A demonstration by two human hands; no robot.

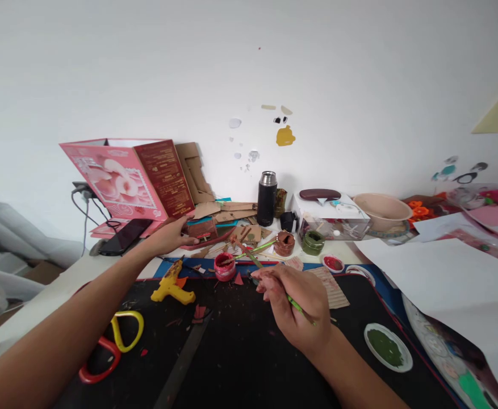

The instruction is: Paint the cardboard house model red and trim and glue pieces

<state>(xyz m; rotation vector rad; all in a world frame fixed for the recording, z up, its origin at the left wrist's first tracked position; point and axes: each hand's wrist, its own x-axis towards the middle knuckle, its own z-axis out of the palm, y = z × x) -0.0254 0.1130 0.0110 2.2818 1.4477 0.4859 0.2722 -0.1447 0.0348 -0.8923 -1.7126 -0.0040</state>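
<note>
The left arm stretches up and across the worktop [22, 309], palm down, and the left hand [171, 236] reaches the end of a brown-coated, box-shaped piece [203, 229] at the back, left of the middle. Its thumb and fingers are parted around that end; whether this grip bears any weight I cannot tell. The right hand [295, 307] is turned inward above the black mat [249, 352], fingers bunched and curled, its grip closed on a slim green paintbrush [294, 304] that slants up and left towards the scraps.

Ahead of the right hand stand a red paint jar [224, 268], a brown paint jar [284, 244] and a green paint jar [313, 243], their rims smeared. Ribbed corrugated cardboard [334, 289] lies partly behind the right hand. Torn, flat cardboard scraps [235, 215] crowd the space beside the brown piece, before a smooth black flask [266, 201]. A yellow glue gun [172, 285], scissors [128, 334] with yellow and red handles, and a flat ruler [184, 358] lie on the mat between the forearms.
</note>
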